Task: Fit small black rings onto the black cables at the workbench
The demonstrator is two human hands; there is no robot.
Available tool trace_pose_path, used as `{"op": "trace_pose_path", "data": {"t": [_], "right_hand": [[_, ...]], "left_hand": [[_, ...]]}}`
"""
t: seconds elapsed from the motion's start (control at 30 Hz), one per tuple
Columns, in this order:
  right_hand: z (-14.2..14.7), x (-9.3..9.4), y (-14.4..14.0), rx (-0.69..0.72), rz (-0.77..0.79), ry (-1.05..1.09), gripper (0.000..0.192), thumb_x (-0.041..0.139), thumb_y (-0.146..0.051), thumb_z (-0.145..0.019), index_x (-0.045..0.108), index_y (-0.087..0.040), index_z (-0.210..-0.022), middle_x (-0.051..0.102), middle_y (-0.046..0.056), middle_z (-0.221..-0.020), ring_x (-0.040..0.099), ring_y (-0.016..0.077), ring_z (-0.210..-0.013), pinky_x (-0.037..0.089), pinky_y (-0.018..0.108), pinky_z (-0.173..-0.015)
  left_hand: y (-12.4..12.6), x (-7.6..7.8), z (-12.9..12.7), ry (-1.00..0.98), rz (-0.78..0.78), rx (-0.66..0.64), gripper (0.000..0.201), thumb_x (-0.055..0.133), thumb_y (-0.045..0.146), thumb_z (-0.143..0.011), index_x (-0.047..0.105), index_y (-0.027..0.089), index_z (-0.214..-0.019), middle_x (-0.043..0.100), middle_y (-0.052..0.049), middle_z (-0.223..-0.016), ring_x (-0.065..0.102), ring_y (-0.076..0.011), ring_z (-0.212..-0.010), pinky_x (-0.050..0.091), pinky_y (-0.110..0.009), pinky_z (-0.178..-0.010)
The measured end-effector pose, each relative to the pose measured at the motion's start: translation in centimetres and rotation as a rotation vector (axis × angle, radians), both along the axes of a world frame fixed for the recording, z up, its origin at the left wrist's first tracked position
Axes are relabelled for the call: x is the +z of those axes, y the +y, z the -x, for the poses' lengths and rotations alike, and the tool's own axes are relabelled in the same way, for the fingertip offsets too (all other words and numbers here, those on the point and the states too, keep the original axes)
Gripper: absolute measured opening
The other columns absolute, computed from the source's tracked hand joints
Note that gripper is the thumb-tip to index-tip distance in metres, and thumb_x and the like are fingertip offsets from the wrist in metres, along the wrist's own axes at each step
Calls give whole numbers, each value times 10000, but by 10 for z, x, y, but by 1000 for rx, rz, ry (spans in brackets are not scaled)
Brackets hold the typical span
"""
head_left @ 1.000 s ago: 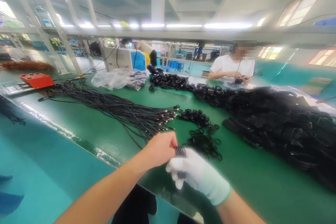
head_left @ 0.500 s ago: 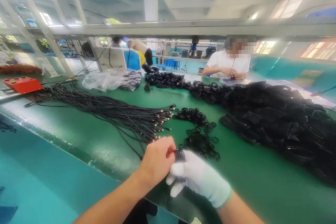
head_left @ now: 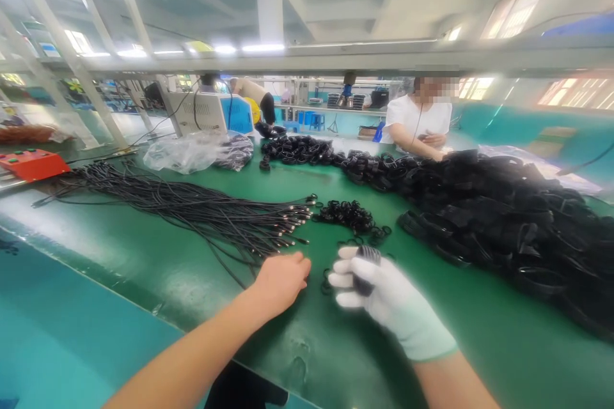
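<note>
Rings [head_left: 365, 254], a small black stack of them, sit clamped in the gloved right hand [head_left: 378, 291], raised just over the green table [head_left: 158, 255] in front of the loose rings [head_left: 352, 214]. The bare left hand [head_left: 281, 278] grasps nothing; it rests knuckles-up on the table beside the metal-tipped ends of the cables [head_left: 201, 208], fingers loosely curled (whether a fingertip touches a cable end I cannot tell).

The likeliest slip, as I judge it, is the stack fanning apart: only a few gloved fingers pinch it, and the fabric may dull the feel, so a slack grip could let rings drop among the loose ones and be lost to the count. The cables lie tangled, so pulling one could drag its neighbours. A big heap of black parts [head_left: 503, 211] lies near on the right, where a stray ring would vanish.
</note>
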State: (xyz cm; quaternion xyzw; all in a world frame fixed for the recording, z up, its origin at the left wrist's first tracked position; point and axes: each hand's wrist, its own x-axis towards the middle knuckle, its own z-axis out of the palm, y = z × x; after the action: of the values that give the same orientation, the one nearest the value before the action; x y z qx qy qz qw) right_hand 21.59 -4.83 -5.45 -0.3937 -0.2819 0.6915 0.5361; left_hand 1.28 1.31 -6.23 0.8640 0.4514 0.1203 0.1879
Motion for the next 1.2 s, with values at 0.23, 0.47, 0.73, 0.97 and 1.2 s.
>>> {"op": "trace_pose_path", "data": {"t": [0.23, 0.47, 0.73, 0.97, 1.2], "right_hand": [[29, -5, 3, -105, -45, -253, 497, 723, -266, -656, 463, -119, -1052, 595, -2, -614, 508, 107, -417, 411, 226, -351], [38, -18, -1, -41, 4, 112, 419, 710, -282, -613, 476, -164, -940, 521, -53, -554, 446, 63, -400, 293, 136, -296], [27, -4, -8, 435, -221, 164, 301, 672, -172, -599, 515, -152, -855, 549, -29, -494, 452, 89, -318, 347, 159, -242], [29, 7, -10, 304, -211, -155, 282, 569, -86, -589, 508, -149, -857, 572, -31, -552, 462, 76, -348, 357, 150, -284], [29, 18, -7, 209, -122, -488, 556, 609, -141, -609, 442, -132, -1140, 584, -27, -642, 492, 90, -428, 410, 187, -333]], "left_hand": [[-25, 5, -16, -596, 506, 42, 144, 389, 261, -858, 454, 177, -761, 447, 47, -595, 443, -103, -552, 363, -215, -558], [-38, -8, -30, -778, 491, 168, 243, 491, 362, -834, 453, 178, -680, 440, 50, -561, 395, -92, -514, 285, -198, -476], [-37, 26, 0, -894, 906, -195, 219, 509, 382, -777, 440, 185, -711, 584, 25, -615, 371, -68, -414, 251, -200, -436], [-27, 54, 12, -115, 278, -248, 32, 670, 257, -638, 668, 236, -662, 637, 47, -635, 545, -159, -724, 320, -224, -610], [-24, 56, 10, -259, 255, -145, 445, 720, 260, -617, 617, 305, -1047, 673, 58, -932, 528, -185, -902, 354, -245, -760]]}}
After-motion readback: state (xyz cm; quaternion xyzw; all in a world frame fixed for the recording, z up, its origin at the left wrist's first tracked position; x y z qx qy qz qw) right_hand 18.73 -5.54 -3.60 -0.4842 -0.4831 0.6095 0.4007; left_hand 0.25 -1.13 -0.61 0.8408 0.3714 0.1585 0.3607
